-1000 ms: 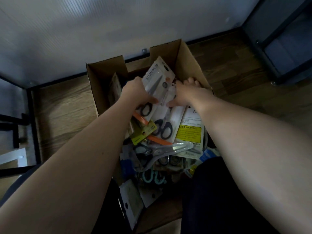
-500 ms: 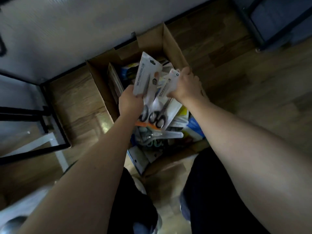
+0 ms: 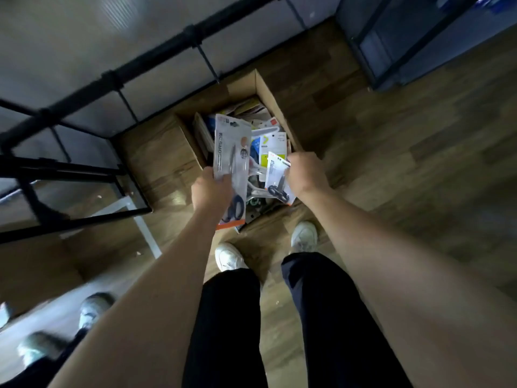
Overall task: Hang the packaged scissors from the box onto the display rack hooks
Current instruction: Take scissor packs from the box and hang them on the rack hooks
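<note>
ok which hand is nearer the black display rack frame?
Left. The left hand, holding a large scissors pack, sits on the rack's side of the box. The right hand with a smaller pack is farther from the rack frame.

The wooden floor [image 3: 391,169] is carrying an open cardboard box [image 3: 268,93]. Two white shoes [image 3: 304,236] are standing on it, just beside the box's near edge.

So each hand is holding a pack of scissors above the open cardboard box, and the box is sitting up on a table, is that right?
Not quite. The head view shows the cardboard box sitting on the wooden floor by the person's shoes, not on a table. The rest holds: the left hand and right hand each hold a pack of scissors above it.
</note>
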A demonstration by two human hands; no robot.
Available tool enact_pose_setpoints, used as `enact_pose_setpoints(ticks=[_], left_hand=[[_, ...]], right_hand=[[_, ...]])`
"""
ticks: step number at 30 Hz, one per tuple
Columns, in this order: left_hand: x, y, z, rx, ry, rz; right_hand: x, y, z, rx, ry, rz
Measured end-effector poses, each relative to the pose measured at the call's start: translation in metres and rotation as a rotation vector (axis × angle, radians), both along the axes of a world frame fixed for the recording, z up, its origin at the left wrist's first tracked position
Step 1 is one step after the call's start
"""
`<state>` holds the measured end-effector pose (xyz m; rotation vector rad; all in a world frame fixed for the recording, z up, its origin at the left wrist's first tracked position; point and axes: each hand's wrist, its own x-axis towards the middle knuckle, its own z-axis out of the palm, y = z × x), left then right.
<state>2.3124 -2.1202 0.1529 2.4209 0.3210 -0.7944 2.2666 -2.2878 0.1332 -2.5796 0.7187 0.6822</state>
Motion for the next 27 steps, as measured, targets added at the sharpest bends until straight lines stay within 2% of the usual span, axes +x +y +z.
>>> enact_pose_setpoints(ticks=[5, 9, 16, 22, 27], left_hand=[[-0.016, -0.011, 0.102, -0.052, -0.069, -0.043], [-0.019, -0.017, 0.173, -0.185, -0.112, 0.091], [-0.034, -0.013, 0.280, -0.407, -0.325, 0.237], [-0.046, -0.003, 0.344, -0.568, -0.566, 0.288], [-0.042, 0.008, 0.368, -0.633, -0.694, 0.247]], right_hand=[[-0.010, 0.007, 0.098, 0.039, -0.134, -0.002], [-0.010, 0.009, 0.170, 0.059, -0.258, -0.055], [-0.010, 0.016, 0.277, 0.026, -0.518, -0.077], [-0.010, 0.023, 0.355, 0.008, -0.663, -0.026], [-0.009, 0.021, 0.421, -0.040, -0.818, 0.053]])
